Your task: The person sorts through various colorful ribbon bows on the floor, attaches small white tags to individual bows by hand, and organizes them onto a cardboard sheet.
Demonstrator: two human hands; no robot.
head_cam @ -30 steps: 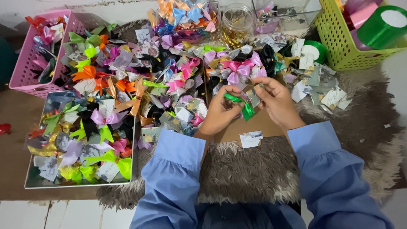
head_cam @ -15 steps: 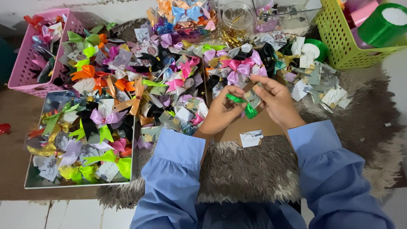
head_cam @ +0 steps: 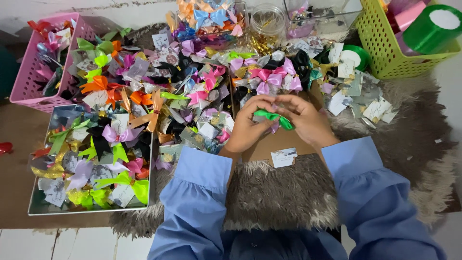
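Two hands (head_cam: 276, 123) around green ribbon bow (head_cam: 273, 117)

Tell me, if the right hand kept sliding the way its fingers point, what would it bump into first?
Probably the left hand: the right hand points left across the green ribbon bow they both pinch.

Left hand (head_cam: 248, 127) and right hand (head_cam: 308, 120) meet, fingers (head_cam: 269, 100) curled together, blue-sleeved forearms angled inward.
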